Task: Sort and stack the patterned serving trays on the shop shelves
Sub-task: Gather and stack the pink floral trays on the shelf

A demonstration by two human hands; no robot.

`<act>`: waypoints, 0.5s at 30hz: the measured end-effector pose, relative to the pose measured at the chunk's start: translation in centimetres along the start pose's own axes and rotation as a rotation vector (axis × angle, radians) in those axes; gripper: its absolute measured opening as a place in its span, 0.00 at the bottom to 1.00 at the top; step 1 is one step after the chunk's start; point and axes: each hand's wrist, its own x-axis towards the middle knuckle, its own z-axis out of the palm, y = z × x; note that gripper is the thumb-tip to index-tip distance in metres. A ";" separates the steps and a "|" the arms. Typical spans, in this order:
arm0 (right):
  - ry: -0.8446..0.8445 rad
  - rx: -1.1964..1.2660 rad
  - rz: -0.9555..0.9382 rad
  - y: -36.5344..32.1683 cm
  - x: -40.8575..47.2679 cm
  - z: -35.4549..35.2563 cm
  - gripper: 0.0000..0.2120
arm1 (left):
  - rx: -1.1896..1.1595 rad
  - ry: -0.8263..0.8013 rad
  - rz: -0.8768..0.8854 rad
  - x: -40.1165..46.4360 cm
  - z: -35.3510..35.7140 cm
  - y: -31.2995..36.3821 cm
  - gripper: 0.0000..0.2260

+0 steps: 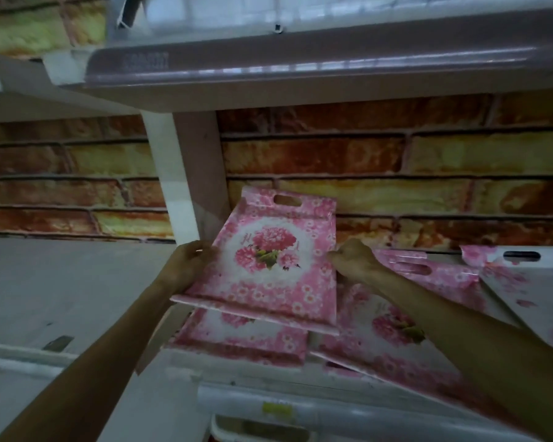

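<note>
A pink floral tray (268,260) with a slot handle hangs a little above the shelf, tilted, held by both hands. My left hand (189,263) grips its left edge and my right hand (353,260) grips its right edge. Under it lies a second pink floral tray (246,336) flat on the shelf. To the right a third pink tray (393,317) lies at an angle, partly under my right forearm. At the far right sits a white tray (530,282) with pink flowers and a dark handle slot.
A white shelf upright (186,173) stands just left of the held tray. The upper shelf edge (300,65) hangs overhead. A brick-pattern back wall (428,161) closes the bay. The left shelf board (61,282) is grey. A price rail (300,409) runs along the front.
</note>
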 end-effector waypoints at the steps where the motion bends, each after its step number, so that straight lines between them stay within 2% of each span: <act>1: -0.011 -0.047 -0.011 -0.2 0.0 0.5 0.17 | 0.004 -0.005 -0.007 0.2 -0.3 -0.6 0.09; 7: -0.101 -0.339 0.014 -0.8 0.9 3.1 0.18 | 0.060 -0.031 -0.038 1.8 -0.7 -4.4 0.13; 12: -0.181 -0.485 0.046 -0.2 2.2 4.8 0.17 | 0.260 -0.047 -0.032 2.5 -0.6 -7.0 0.15; 15: -0.220 -0.597 0.026 0.0 2.4 6.1 0.26 | 0.349 -0.054 -0.016 2.6 -0.4 -8.2 0.14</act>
